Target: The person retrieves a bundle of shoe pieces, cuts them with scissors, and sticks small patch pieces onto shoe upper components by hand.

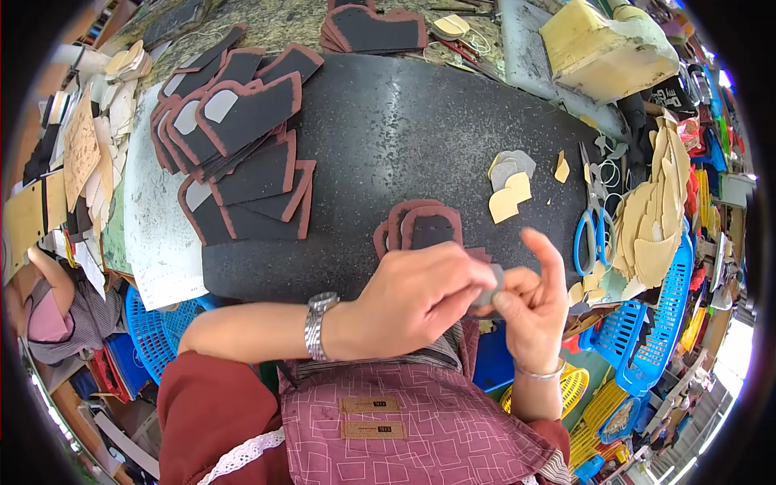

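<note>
A small grey piece (494,284), thin and partly hidden by fingers, is pinched between my two hands above the near edge of the black work surface. My left hand (420,289), with a watch on its wrist, grips it from the left with bent fingers. On the other side my right hand (535,303) pinches it between thumb and fingers, one finger raised. Just behind my left hand lie several dark cut pieces with reddish-brown edges (432,228), partly covered by it. Grey and cream small cut pieces (511,174) rest farther up on the right.
Overlapping dark boot-shaped pieces (250,121) are stacked at the left, with another stack (376,31) at the back. Blue-handled scissors (596,234) lie at right beside piled cream pieces (651,218). Blue baskets (166,327) flank the table. Another person's arm (55,283) shows at far left.
</note>
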Demonstrator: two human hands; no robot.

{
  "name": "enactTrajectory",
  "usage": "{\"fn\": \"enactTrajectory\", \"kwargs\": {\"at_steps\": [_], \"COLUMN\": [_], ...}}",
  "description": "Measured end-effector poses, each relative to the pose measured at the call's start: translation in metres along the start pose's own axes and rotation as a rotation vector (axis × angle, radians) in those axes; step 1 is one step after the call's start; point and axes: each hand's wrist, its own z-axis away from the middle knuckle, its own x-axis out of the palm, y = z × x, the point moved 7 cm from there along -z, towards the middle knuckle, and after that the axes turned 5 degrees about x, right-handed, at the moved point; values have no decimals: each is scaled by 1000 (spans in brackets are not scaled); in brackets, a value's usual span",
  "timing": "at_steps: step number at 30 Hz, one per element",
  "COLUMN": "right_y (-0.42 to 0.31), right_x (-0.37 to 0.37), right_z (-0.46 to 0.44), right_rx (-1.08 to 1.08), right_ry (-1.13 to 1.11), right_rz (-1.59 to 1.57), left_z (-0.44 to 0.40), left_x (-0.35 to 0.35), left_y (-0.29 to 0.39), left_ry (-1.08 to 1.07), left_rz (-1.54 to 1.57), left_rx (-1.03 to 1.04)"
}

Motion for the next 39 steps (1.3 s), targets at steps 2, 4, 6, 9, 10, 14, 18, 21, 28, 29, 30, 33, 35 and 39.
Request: {"fn": "enactTrajectory", "kwargs": {"at_steps": [2, 4, 6, 9, 10, 14, 18, 21, 28, 29, 30, 33, 35, 39], "right_y": [1, 5, 4, 8, 10, 29, -5, 0, 22, 19, 16, -17, -20, -41], "right_x": [4, 10, 19, 12, 8, 13, 8, 3, -2, 2, 6, 22, 24, -25], "right_z": [13, 24, 30, 35, 35, 34, 26, 29, 33, 36, 40, 46, 52, 18], "right_rx": [-53, -145, -236, -241, -225, -248, -233, -180, -137, -223, -310, -511, -783, -294], "right_ry": [36, 30, 47, 53, 28, -330, 75, 300, -105, -145, -183, -52, -125, 241], "right_rz": [-12, 39, 182, 589, 787, 1225, 889, 638, 1088, 1136, 1184, 1200, 1015, 773], "left_z": [6, 21, 34, 58, 58, 44, 52, 55, 64, 64, 64, 72, 78, 44], "left_x": [-4, 0, 10, 12, 4, -20, 1, 24, -3, 2, 8, 38, 52, -2], "left_y": [13, 14, 0, -19, -20, -7, -12, -14, -39, -36, -32, -25, -21, -9], "left_ry": [72, 78, 28, 40, 104, 17, -66, -117, 204, 90, -29, -387, -483, -285], "left_rz": [-110, -61, 269, 569, 536, 220, 383, 485, 870, 955, 1039, 1127, 1264, 245], "left_rx": [111, 92, -200, -560, -553, -283, -406, -470, -753, -826, -895, -1055, -1041, -262]}}
